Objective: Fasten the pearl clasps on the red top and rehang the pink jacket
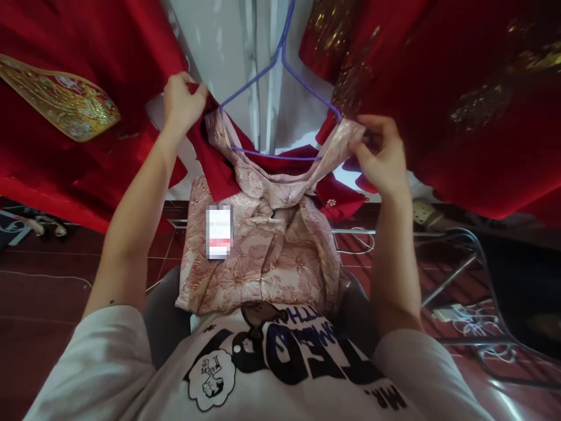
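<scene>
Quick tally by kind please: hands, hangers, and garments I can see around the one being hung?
Hands: 2, left hand and right hand
Hangers: 1, purple hanger
Garments: 3, pink brocade garment, red garment at left, red garment at right
Total: 6

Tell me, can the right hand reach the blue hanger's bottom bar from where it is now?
Probably yes. The right hand grips the pink garment beside the blue hanger, and nothing lies between them.

Garment (263,257) shiny brocade cloth; hanger (280,64) smooth plastic-coated wire.
</scene>
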The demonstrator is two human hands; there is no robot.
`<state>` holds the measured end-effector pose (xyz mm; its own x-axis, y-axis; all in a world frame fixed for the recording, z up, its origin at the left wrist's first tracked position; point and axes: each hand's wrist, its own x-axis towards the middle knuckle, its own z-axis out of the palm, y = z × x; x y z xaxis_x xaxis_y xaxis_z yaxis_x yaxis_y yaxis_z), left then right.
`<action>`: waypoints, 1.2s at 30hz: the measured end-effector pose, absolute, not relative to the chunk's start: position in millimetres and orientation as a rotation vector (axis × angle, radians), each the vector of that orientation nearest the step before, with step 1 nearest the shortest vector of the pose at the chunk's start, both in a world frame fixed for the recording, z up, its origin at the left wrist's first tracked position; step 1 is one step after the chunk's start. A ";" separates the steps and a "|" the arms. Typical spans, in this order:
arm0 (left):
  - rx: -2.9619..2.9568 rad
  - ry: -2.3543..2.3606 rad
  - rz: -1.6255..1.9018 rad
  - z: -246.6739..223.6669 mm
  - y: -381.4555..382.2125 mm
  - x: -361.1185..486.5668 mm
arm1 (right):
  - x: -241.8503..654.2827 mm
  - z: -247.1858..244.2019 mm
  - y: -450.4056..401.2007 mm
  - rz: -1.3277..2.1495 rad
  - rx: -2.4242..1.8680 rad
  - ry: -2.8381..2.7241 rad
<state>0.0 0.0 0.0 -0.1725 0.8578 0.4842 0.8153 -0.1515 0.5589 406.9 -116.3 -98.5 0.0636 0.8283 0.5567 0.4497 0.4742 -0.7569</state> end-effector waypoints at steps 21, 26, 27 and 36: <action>2.432 1.366 1.003 -5.9 -67.5 39.7 | 392.7 -66.2 -99.6 0.955 -1.169 -1.513; 2.376 1.479 0.901 -17.2 -52.1 37.0 | 349.2 -79.3 -67.8 0.868 -1.246 -1.846; 2.380 1.486 0.927 -20.5 -49.9 37.0 | 340.3 -84.2 -65.0 0.798 -1.265 -1.870; 2.376 1.517 1.004 -34.8 -49.8 29.0 | 368.9 -95.6 -52.4 0.276 -1.388 -1.660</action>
<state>29.0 -49.8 -34.8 0.2652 0.8503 0.4547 0.7506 -0.4780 0.4562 368.9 -52.4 -95.6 0.0634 0.8657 0.4965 0.6582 0.3377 -0.6728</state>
